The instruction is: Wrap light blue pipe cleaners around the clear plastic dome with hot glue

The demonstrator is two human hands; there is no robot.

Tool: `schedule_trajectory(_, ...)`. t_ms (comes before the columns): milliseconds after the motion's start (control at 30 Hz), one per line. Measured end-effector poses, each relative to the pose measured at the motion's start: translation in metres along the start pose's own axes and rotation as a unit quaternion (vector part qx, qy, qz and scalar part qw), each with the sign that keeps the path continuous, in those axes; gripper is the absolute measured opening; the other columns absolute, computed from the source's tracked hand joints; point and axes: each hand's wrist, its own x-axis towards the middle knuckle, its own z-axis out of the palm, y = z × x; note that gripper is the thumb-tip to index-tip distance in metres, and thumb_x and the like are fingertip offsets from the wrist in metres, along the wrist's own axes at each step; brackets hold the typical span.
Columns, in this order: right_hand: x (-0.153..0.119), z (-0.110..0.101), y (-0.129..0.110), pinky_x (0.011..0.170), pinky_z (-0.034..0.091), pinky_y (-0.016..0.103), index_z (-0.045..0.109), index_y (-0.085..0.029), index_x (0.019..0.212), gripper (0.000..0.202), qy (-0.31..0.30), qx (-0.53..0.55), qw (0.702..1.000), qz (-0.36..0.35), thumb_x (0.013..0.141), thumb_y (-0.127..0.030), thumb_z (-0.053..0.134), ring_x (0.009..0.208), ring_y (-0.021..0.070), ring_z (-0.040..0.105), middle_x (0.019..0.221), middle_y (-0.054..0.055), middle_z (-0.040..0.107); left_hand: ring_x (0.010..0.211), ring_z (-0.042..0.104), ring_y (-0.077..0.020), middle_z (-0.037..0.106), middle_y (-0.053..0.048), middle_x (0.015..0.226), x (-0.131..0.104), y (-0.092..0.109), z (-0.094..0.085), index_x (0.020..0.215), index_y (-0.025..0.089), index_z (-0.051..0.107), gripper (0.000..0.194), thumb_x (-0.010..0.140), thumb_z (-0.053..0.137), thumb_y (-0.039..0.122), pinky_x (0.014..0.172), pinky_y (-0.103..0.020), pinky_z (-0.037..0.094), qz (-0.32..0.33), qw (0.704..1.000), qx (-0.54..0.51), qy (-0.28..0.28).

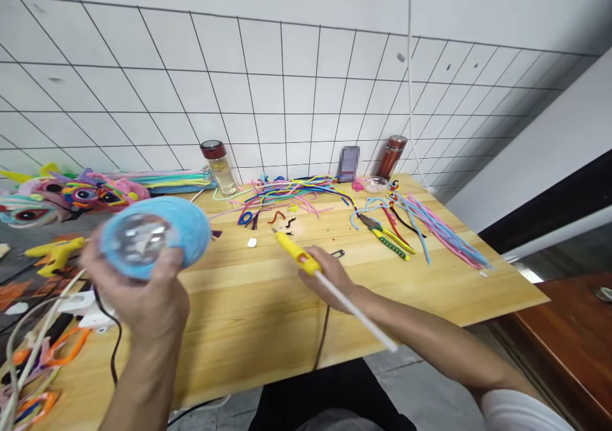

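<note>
My left hand (143, 291) is wrapped round a light blue fuzzy round object (191, 230) with a clear, shiny part facing me, raised above the left side of the table. My right hand (327, 275) grips a yellow glue gun (294, 252), its nozzle pointing up and left over the middle of the table. A long white glue stick (356, 310) sticks out of the gun's back end. Near the nozzle lie a small white piece (252, 243) and short black and brown bits.
Pliers (389, 240) and pink and blue pipe cleaners (447, 233) lie at the right. Along the wall stand a glass bottle (220, 171), a phone (349, 164) and a red flask (392, 157). Another yellow glue gun (55, 254), cables and colourful figures crowd the left.
</note>
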Motion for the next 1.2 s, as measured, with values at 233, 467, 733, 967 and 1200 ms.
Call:
schedule_trajectory(233, -0.026, -0.042, 0.039, 0.085, 0.062, 0.042, 0.079, -0.025, 0.118, 0.036, 0.04, 0.152, 0.979, 0.132, 0.097, -0.052, 0.066, 0.101, 0.0283, 0.075, 0.108, 0.007, 0.081, 0.122, 0.069, -0.0319, 0.068, -0.011, 0.134, -0.037, -0.017, 0.128, 0.141, 0.019, 0.055, 0.089, 0.062, 0.087, 0.046, 0.115, -0.051, 0.053, -0.149, 0.96, 0.058, -0.229)
schedule_trajectory(467, -0.022, -0.045, 0.067, 0.086, 0.063, 0.042, 0.081, -0.022, 0.12, 0.052, -0.016, 0.212, 0.964, 0.16, 0.095, -0.065, 0.067, 0.097, 0.028, 0.075, 0.106, 0.009, 0.082, 0.127, 0.069, -0.0332, 0.067, -0.013, 0.141, -0.064, -0.043, 0.14, 0.142, 0.021, 0.055, 0.086, 0.067, 0.087, 0.048, 0.116, -0.053, 0.054, -0.115, 0.945, 0.099, -0.29)
schedule_trajectory(733, -0.041, -0.046, 0.087, 0.096, 0.064, 0.045, 0.077, -0.029, 0.119, 0.038, -0.02, 0.224, 0.967, 0.122, 0.099, -0.06, 0.069, 0.104, 0.0284, 0.076, 0.112, 0.008, 0.08, 0.135, 0.065, -0.0336, 0.065, -0.015, 0.145, -0.071, -0.055, 0.133, 0.146, 0.02, 0.052, 0.091, 0.071, 0.089, 0.053, 0.118, -0.049, 0.053, -0.056, 0.934, 0.089, -0.34)
schedule_trajectory(967, -0.037, -0.051, 0.078, 0.093, 0.064, 0.042, 0.079, -0.028, 0.117, 0.036, -0.092, 0.163, 0.977, 0.098, 0.104, -0.057, 0.063, 0.098, 0.0273, 0.077, 0.106, 0.008, 0.08, 0.132, 0.067, -0.0327, 0.064, -0.015, 0.146, -0.072, -0.056, 0.128, 0.147, 0.021, 0.049, 0.093, 0.071, 0.091, 0.055, 0.116, -0.048, 0.053, -0.099, 0.931, 0.052, -0.347)
schedule_trajectory(1200, -0.034, -0.049, 0.077, 0.086, 0.063, 0.039, 0.078, -0.029, 0.116, 0.032, -0.118, 0.149, 0.978, 0.083, 0.104, -0.054, 0.062, 0.095, 0.0265, 0.076, 0.104, 0.006, 0.079, 0.125, 0.07, -0.0299, 0.067, -0.013, 0.14, -0.071, -0.05, 0.129, 0.145, 0.023, 0.048, 0.093, 0.072, 0.09, 0.061, 0.108, -0.044, 0.059, -0.122, 0.927, 0.008, -0.355)
